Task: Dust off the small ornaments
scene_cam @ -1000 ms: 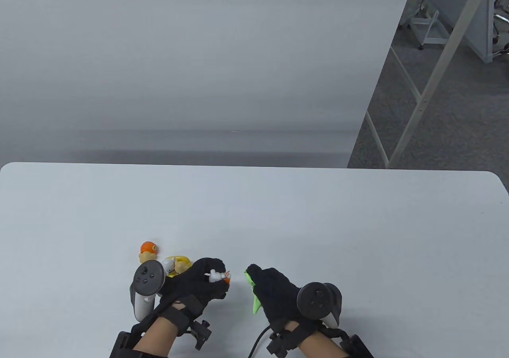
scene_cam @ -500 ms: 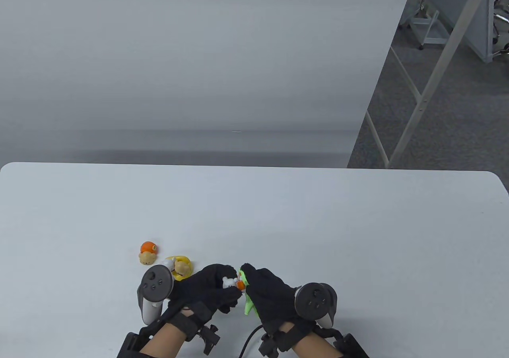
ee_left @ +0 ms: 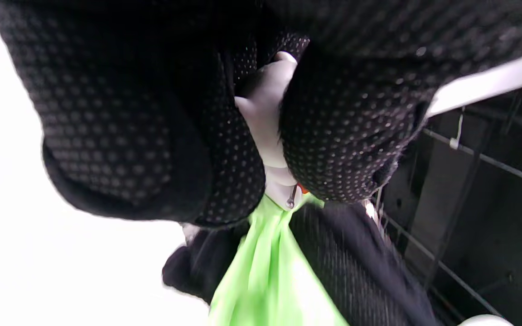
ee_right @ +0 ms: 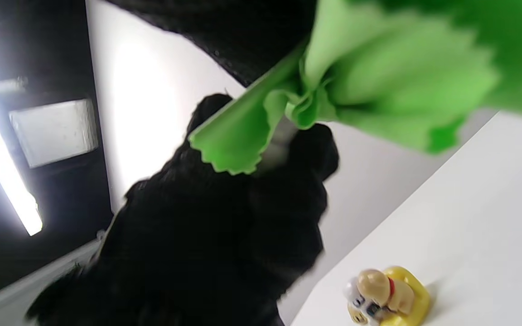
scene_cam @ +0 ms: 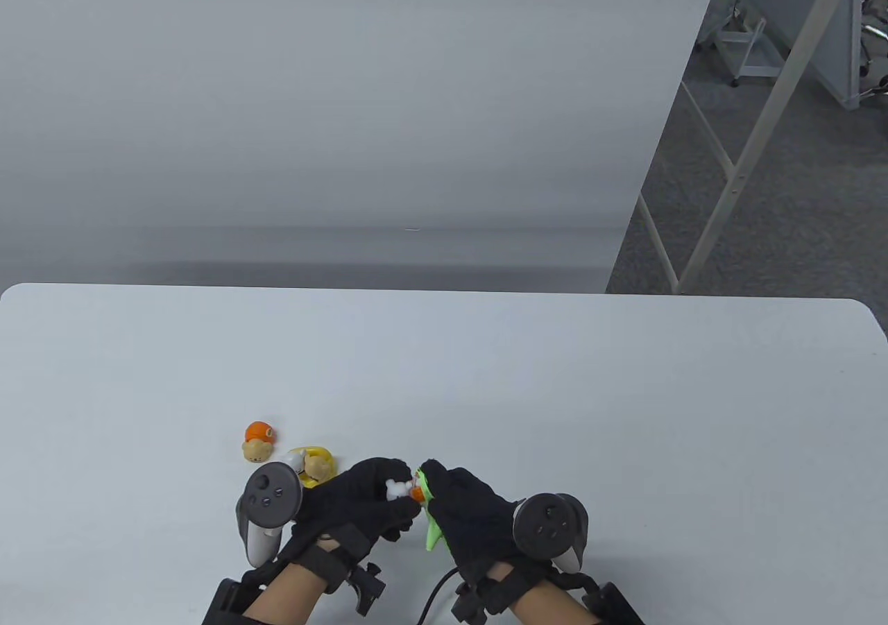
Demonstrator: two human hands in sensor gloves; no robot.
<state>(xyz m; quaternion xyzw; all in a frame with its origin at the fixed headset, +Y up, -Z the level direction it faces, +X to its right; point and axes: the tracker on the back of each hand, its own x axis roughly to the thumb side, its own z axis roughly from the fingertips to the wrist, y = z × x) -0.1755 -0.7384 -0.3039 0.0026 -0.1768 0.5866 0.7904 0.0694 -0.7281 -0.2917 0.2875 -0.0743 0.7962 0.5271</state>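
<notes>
My left hand point(scene_cam: 378, 497) grips a small white ornament with an orange part point(scene_cam: 401, 490) above the table near the front edge. It shows between my gloved fingers point(ee_left: 333, 136) in the left wrist view as a white figure point(ee_left: 265, 122). My right hand point(scene_cam: 451, 497) holds a green cloth point(scene_cam: 433, 531) and presses it against the ornament. The cloth fills the top of the right wrist view point(ee_right: 379, 77) and lies under the ornament in the left wrist view point(ee_left: 270, 271).
On the white table point(scene_cam: 555, 389) to the left stand an orange-and-tan ornament point(scene_cam: 257, 440) and a yellow ornament with a tan puppy point(scene_cam: 316, 465), also in the right wrist view point(ee_right: 388, 296). Table legs and a grey floor lie beyond the far right.
My two hands have come together: the right hand moved left with the cloth until it met the white ornament, and the left hand moved a little right. Since half a second ago little has shifted.
</notes>
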